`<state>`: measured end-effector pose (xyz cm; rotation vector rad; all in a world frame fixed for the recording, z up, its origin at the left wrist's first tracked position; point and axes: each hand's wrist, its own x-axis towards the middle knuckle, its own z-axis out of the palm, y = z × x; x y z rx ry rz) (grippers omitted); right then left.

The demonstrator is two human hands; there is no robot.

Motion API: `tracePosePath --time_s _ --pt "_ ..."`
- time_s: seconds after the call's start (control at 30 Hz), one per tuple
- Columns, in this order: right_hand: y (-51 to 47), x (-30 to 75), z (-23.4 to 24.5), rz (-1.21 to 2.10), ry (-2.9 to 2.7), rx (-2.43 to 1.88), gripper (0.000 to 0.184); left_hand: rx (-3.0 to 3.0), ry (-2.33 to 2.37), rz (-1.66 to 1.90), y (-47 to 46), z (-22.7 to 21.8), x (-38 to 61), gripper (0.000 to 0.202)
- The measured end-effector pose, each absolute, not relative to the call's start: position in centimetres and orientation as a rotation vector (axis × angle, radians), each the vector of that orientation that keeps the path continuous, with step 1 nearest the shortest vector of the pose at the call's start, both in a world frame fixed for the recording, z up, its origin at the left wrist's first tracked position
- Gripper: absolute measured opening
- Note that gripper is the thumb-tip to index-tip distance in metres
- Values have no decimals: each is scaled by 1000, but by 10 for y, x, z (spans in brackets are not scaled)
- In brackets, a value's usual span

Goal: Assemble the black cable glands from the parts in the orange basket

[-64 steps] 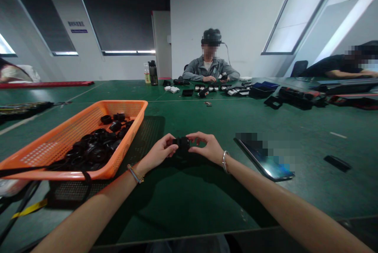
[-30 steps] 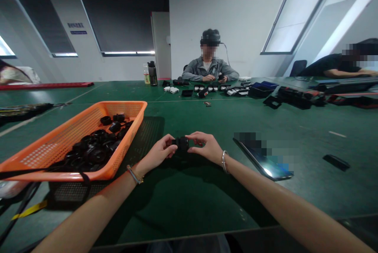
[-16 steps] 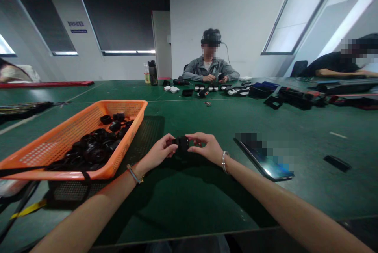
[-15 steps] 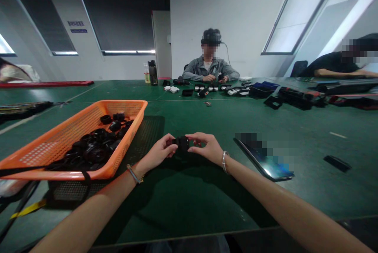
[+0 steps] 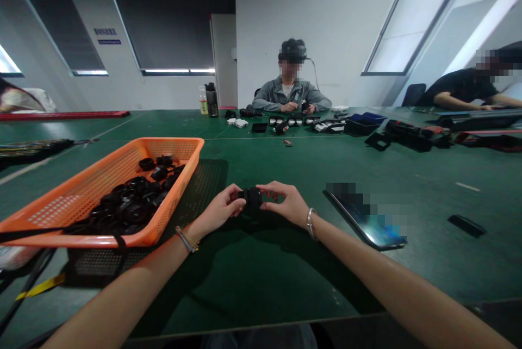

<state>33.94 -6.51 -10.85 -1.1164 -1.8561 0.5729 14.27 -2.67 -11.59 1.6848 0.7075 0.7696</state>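
Between both hands is a small black cylindrical part (image 5: 253,198) that resembles a camera lens; its exact kind is too dark to make out. My left hand (image 5: 225,205) pinches its left end between thumb and fingers. On the other end, my right hand (image 5: 285,202) grips with thumb below and fingers curled over the top. The part is held just above the green table (image 5: 261,278). To the left stands an orange plastic basket (image 5: 179,197) with many black round parts (image 5: 132,207) of similar look heaped inside.
A phone (image 5: 367,221) lies right of my right arm, with a flat black piece (image 5: 467,225) beyond it. Across the table a person (image 5: 289,96) handles a small dark object. Black boxes (image 5: 362,123), a dark bottle (image 5: 211,100) and loose cables (image 5: 30,278) are also around.
My hands and the black part stay almost in place, with only a slight shift of the fingers. At the far right, another person's arms have moved a little.
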Motion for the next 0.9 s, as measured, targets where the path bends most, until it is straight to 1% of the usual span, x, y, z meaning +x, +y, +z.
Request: tracePosePath --time_s 0.43,0.6,0.77,0.9 --pt "-64 341 -109 572 -1889 -1174 38 1685 731 758 -28 -115 143 20" --pt "-63 344 -108 596 -1915 -1099 42 1673 740 766 -28 -115 143 21" --pt "-64 343 -106 601 -1915 -1080 35 1664 737 762 -27 -116 143 21" --pt "-64 340 -109 619 -1852 -1087 48 1667 734 761 -26 -117 142 22"
